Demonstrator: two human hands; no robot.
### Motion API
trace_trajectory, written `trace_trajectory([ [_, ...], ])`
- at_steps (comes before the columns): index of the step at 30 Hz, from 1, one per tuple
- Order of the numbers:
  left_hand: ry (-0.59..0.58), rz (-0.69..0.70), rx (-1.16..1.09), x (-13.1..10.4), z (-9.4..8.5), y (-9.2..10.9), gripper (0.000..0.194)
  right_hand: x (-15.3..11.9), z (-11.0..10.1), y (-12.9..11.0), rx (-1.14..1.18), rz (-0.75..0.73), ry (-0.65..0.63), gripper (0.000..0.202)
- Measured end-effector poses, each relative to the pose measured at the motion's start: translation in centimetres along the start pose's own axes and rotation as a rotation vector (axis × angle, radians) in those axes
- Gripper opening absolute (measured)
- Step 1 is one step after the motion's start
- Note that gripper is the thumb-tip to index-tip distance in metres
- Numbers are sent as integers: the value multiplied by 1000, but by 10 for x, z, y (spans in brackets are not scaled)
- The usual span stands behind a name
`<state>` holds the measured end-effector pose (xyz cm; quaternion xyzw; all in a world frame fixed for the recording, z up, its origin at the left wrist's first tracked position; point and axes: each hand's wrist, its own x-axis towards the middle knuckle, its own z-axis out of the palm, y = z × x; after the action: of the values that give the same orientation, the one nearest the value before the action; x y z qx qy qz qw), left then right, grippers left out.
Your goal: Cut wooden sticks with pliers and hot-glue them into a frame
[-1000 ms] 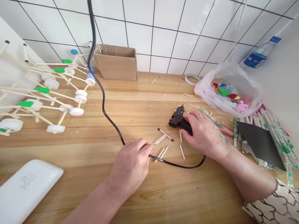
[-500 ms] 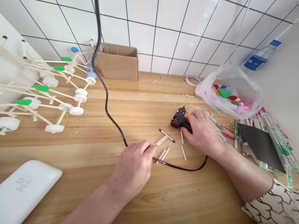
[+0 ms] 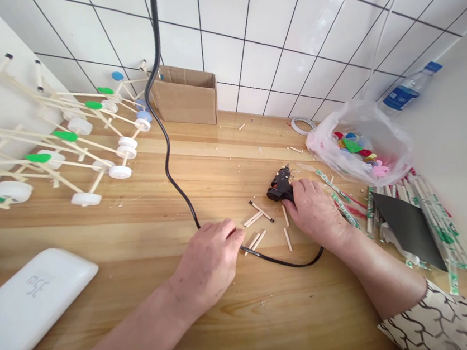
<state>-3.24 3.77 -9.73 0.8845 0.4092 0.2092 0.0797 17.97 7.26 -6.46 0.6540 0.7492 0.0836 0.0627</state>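
My right hand (image 3: 317,213) is closed round the handle of a black glue gun (image 3: 279,184), which lies on the wooden table with its nozzle pointing away from me. My left hand (image 3: 213,259) has its fingers closed over a black cable (image 3: 182,195); the fingertips are partly hidden. From there the cable (image 3: 288,262) loops across to beneath my right wrist. Between the hands lie several short wooden sticks (image 3: 259,240), and one stick with dark ends (image 3: 262,211) rests near two others. Another stick (image 3: 287,239) is just below the glue gun.
Wooden frames with white wheels (image 3: 120,171) stand at the left, beside a cardboard box (image 3: 189,98). A white power bank (image 3: 33,310) lies front left. On the right are a plastic bag of coloured pieces (image 3: 317,137), a tape roll (image 3: 303,126), a bottle (image 3: 407,93) and wrapped sticks (image 3: 441,219).
My right hand has shifted slightly on the glue gun's handle, with the fingers covering more of it. The left hand stays at the cable, and the view has moved a little.
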Motion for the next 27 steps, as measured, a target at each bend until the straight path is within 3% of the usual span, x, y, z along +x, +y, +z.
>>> trace_trajectory([
  [5,-1,9,15,-1,0,0,25,-2,-10,2,38,62,48,22],
  [10,3,15,16,-2,0,-1,27,-12,-31,23,464,-6,197,25],
  [17,17,39,16,-2,-2,-1,30,-24,-45,37,938,7,-39,33],
  [27,-56,25,34,-2,-6,1,27,-41,-50,36,1097,-83,-378,27],
])
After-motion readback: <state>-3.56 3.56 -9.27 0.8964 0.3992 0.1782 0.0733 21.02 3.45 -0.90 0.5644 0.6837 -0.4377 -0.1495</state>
